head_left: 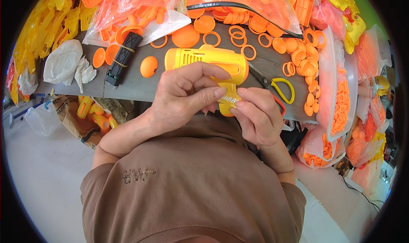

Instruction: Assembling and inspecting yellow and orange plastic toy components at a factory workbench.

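A yellow plastic toy housing with slotted vents and an orange rim at its left end lies at the table's front edge. Just below it is a flat yellow piece with white lettering; whether it joins the housing I cannot tell. My left hand pinches this piece from the left, thumb on its face and some fingers curled behind. From the right, my right hand grips its edge between thumb and fingertips. Scissors with a yellow and a red handle loop lie right of the housing, partly behind my right hand.
Orange rings and cups are scattered over the grey table. A black bar-shaped part lies left, near crumpled white plastic. A clear bin of orange rings stands right. Below left is a paper sack with yellow parts.
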{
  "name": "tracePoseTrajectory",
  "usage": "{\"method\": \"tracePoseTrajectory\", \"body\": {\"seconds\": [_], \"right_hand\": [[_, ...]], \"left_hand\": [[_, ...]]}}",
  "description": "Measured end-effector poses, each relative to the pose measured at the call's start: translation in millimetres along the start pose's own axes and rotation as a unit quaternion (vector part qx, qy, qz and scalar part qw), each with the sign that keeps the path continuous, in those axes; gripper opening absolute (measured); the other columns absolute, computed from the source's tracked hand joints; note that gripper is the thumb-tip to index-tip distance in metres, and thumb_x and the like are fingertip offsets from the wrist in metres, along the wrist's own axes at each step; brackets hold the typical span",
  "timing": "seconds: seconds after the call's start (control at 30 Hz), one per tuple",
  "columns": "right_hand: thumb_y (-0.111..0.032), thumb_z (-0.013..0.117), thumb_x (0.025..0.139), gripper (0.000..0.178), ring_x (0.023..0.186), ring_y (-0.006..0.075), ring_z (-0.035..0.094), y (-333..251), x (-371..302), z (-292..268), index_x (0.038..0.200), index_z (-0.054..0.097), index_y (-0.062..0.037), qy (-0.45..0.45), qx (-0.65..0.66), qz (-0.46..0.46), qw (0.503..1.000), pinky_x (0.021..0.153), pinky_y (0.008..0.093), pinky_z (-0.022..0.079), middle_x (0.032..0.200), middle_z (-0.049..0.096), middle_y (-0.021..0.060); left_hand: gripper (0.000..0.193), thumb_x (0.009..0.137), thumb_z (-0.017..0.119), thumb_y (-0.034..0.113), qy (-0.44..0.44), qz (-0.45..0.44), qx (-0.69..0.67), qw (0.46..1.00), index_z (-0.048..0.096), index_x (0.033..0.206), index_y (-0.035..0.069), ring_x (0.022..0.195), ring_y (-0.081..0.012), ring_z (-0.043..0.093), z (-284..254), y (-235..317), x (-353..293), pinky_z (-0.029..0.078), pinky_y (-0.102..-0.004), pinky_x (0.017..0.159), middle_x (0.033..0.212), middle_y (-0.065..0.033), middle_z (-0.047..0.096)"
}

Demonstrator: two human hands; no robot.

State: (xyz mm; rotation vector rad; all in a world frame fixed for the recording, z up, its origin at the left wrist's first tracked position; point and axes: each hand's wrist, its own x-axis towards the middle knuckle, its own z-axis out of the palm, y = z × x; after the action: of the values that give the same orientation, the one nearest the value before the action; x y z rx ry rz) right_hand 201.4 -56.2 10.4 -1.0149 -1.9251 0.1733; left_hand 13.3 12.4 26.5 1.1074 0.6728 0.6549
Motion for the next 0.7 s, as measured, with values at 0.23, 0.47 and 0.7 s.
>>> {"method": "tracePoseTrajectory", "body": {"seconds": [0.23,0.47,0.7], "right_hand": [[0.011,0.064,0.073,0.031,0.086,0.0205,0.057,31.0,-6.5,-22.2,0.103,0.057,0.0027,0.056,-0.035,0.182,0.981,0.075,0.029,0.047,0.1,0.061,0.0132],[0.008,0.067,0.072,0.038,0.09,0.0195,0.057,41.6,3.7,-9.3,0.107,0.056,-0.0001,-0.007,0.002,0.149,0.989,0.08,0.0276,0.046,0.099,0.061,0.0097],[0.004,0.072,0.069,0.043,0.093,0.0224,0.059,37.8,14.7,9.7,0.109,0.056,-0.0007,-0.019,0.002,0.132,0.991,0.082,0.0299,0.047,0.097,0.065,0.0095]], "left_hand": [[0.029,0.076,0.069,0.009,0.072,0.42,0.489,0.761,0.064,0.104,0.004,0.088,-0.0242,0.061,-30.4,2.4,13.4,0.048,-0.0325,0.074,0.098,-0.0123,0.063],[0.036,0.07,0.071,0.016,-0.003,0.334,0.602,0.725,0.067,0.106,0.016,0.105,-0.0321,0.051,-46.9,-14.9,16.7,0.038,-0.0449,0.091,0.117,-0.0086,0.057],[0.04,0.069,0.072,0.014,-0.003,0.363,0.543,0.757,0.067,0.108,0.015,0.101,-0.0312,0.051,-50.0,-24.0,20.1,0.044,-0.0405,0.083,0.116,-0.0089,0.058]]}}
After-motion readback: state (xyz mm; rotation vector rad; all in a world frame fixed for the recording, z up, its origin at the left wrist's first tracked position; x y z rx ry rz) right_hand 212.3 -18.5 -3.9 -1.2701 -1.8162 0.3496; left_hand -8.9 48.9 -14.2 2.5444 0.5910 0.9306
